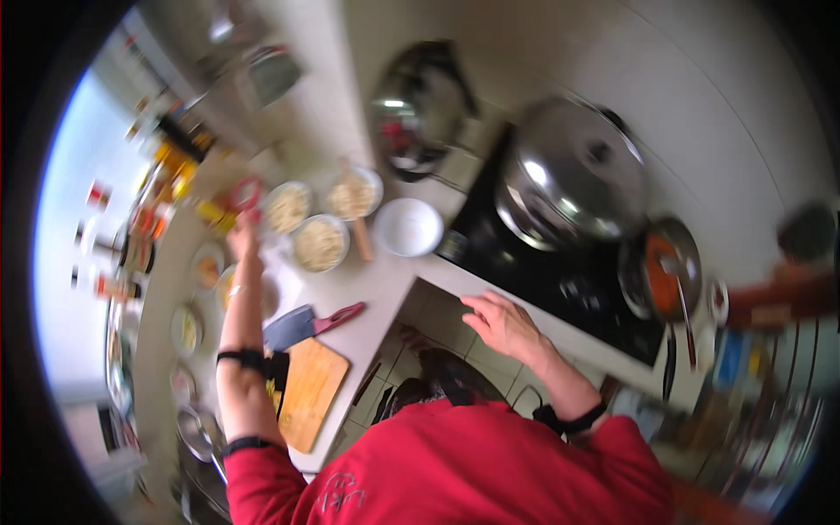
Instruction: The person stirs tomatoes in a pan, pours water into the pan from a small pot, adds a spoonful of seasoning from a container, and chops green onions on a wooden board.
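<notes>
My left hand (243,235) is stretched over the counter at the left, its blurred fingers at a red loop-shaped object (248,194); whether they grip it is unclear. Three white bowls of pale, noodle-like food (320,243) stand right of it, with a wooden utensil (360,230) by them. Beside these is a white bowl (409,227) with no food visible. My right hand (504,326) hangs in the air before the black cooktop (545,282), fingers apart, holding nothing. A dark-bladed cleaver with a red handle (338,317) lies near a wooden cutting board (314,394).
A large lidded steel pot (574,174) stands on the cooktop, with a pan of orange-red food and a ladle (663,275) to its right. A shiny metal vessel (423,108) is behind. Bottles (174,164) and small dishes (188,329) line the left counter.
</notes>
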